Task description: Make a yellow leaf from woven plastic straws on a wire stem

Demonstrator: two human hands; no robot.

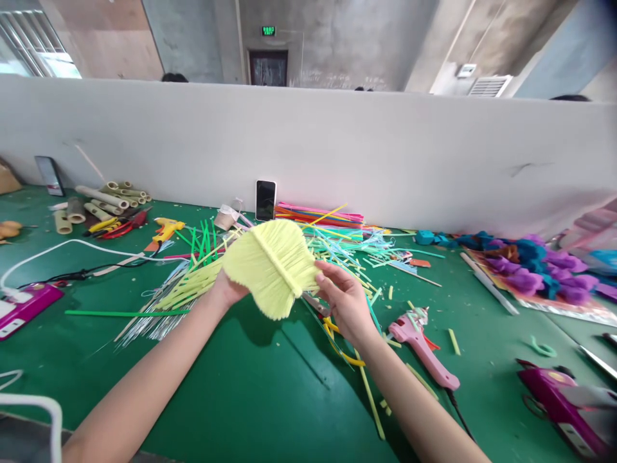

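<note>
A pale yellow-green leaf shape (270, 267), made of fuzzy pipe cleaners with a raised midrib, is held up above the green table. My left hand (230, 289) grips it from below at its left edge, its fingers mostly hidden behind the leaf. At the right edge, my right hand (342, 299) pinches the leaf between thumb and fingers. Yellow-handled scissors (337, 334) lie on the table below my right hand. Loose yellow-green pipe cleaners (193, 286) are piled behind my left forearm.
A pink glue gun (424, 350) lies to the right, a yellow glue gun (168, 229) at the left. A phone (265, 200) leans on the white partition (308, 141). Bamboo pieces (108, 200), purple power strips (31, 308) and purple-blue fuzzy flowers (535, 273) lie around.
</note>
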